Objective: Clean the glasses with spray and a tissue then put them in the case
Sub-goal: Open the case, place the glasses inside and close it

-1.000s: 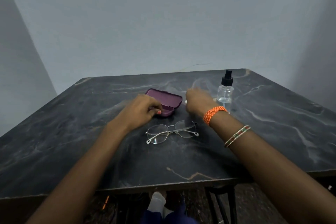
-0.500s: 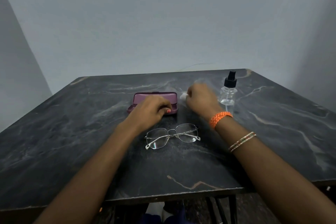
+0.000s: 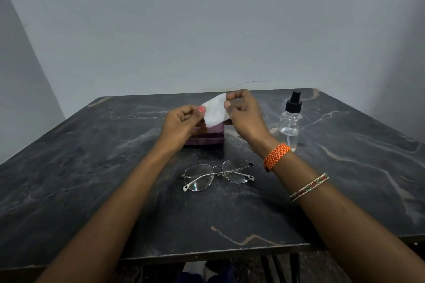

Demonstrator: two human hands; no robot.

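Observation:
A white tissue (image 3: 215,110) is stretched between both hands above the table. My left hand (image 3: 181,123) pinches its left edge and my right hand (image 3: 245,114) pinches its right edge. Below them lies the purple glasses case (image 3: 207,139), closed and partly hidden by my left hand. The thin metal-framed glasses (image 3: 217,173) lie folded on the dark marble table (image 3: 92,167), nearer to me than the case. A clear spray bottle (image 3: 290,122) with a black nozzle stands upright to the right of my right hand.
The table's front edge (image 3: 207,254) runs close to me, with dark table legs and the floor below it. Grey walls stand behind and to the left of the table.
The case went from open to closed. Both hands have risen off the table, and the tissue now hangs spread between them. The glasses and bottle stayed put.

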